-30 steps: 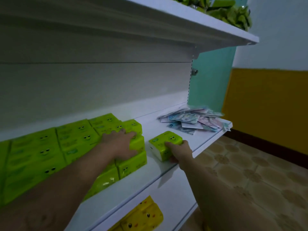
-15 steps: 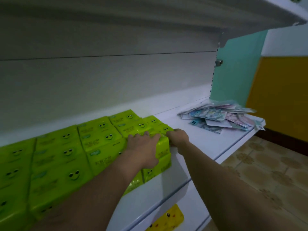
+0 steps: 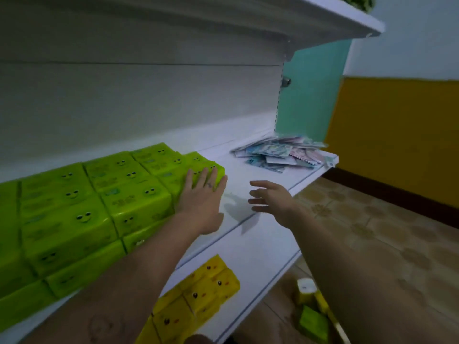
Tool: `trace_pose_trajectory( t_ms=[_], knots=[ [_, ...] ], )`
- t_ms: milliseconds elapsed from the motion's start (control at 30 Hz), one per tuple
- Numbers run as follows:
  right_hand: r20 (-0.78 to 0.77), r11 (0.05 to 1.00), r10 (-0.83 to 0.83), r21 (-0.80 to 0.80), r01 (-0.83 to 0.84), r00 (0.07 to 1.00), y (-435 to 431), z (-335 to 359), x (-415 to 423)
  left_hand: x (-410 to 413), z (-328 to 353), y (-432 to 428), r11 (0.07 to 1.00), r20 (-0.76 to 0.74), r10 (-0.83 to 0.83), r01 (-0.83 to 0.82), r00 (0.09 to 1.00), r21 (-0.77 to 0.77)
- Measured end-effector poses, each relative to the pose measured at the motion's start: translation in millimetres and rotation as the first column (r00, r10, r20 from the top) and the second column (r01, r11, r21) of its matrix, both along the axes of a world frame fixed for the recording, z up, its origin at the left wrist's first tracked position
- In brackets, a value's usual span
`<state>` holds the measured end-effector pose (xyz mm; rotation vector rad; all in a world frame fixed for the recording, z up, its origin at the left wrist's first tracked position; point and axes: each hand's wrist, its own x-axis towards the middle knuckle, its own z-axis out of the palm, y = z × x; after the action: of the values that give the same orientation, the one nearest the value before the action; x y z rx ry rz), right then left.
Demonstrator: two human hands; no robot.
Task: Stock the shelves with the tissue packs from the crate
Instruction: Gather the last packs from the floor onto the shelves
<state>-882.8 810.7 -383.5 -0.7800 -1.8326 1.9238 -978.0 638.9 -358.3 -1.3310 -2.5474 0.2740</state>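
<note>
Left hand (image 3: 201, 194): lay flat, fingers straight and close together, palm down on the right-hand end of the green tissue packs (image 3: 119, 194); nothing was gripped.
Right hand (image 3: 270, 198): hung in the air over the front edge of the middle shelf (image 3: 260, 175), fingers apart and relaxed, holding nothing, clear of the packs.
Green tissue packs: stood in tight rows, stacked at least two high, filling the left part of the middle shelf from the back panel to the front edge.
Middle shelf: white; a bare stretch lay between the packs and the right end.
Flat packets (image 3: 280, 153): lay in a loose pile at the right end of the middle shelf, reaching its front right corner; print too blurred to read.
Lower shelf (image 3: 263, 264): carried yellow tissue packs (image 3: 198, 294) near its front edge, under the left forearm.
Floor (image 3: 372, 219): patterned tile; a loose green pack (image 3: 314, 324) lay below the right end of the lower shelf.
</note>
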Motion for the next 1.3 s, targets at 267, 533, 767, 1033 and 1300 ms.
trace_pose_trajectory(
  t_ms=[267,533,767,1033,1300],
  knots=[
    [0.095,0.989,-0.144,-0.003,0.145,0.985,49.2,-64.9,126.0,109.0,-97.4,78.8,0.945,0.461,-0.298,0.189,0.836,0.267],
    [0.326,0.836,-0.432,-0.204,0.509,0.841,116.5,-219.7,272.4,189.7,-227.1,157.7,0.997,0.913,-0.082,0.028,0.399,0.077],
    [0.606,0.717,-0.38,-0.284,0.637,0.699,130.4,-395.2,335.6,203.5,-378.0,216.9,0.973,0.975,0.185,-0.163,0.125,-0.164],
    [0.755,0.858,-0.158,-0.214,0.467,0.637,149.5,-539.9,309.9,190.0,-511.9,279.4,0.888,0.946,0.319,-0.335,-0.047,-0.316],
    [0.599,0.901,-0.091,-0.29,0.322,0.795,186.0,-594.1,225.0,149.0,-665.5,319.3,0.85,0.936,0.321,-0.392,-0.147,-0.353]
  ],
)
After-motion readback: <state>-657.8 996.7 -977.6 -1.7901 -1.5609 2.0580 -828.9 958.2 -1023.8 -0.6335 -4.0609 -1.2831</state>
